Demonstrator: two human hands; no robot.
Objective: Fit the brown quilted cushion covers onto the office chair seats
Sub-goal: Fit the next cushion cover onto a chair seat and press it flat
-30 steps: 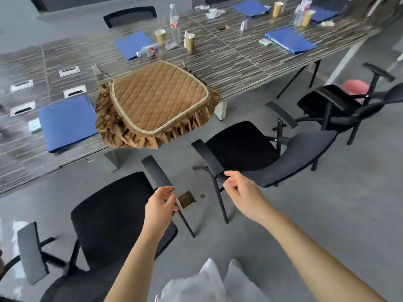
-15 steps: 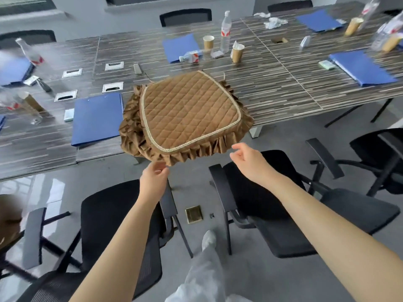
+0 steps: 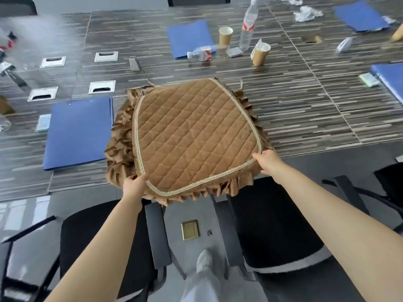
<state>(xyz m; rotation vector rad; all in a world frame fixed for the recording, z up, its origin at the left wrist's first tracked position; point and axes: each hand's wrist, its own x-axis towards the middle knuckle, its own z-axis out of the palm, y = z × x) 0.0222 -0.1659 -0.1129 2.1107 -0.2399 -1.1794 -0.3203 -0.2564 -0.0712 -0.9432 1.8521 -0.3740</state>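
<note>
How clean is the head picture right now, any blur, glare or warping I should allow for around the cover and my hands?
Head view: the cushion cover, left hand and right hand are fairly sharp. The far left of the table is motion-smeared, with pale glare there. Wide-angle bending curves the table seams and stretches the forearms. Lighting is soft; the two chair seats are nearly featureless black.

Left chair (image 3: 91, 236) cut off at bottom edge, far-left bottles (image 3: 8, 40) blurred, fingertips hidden under cushion cover (image 3: 196, 136)
</note>
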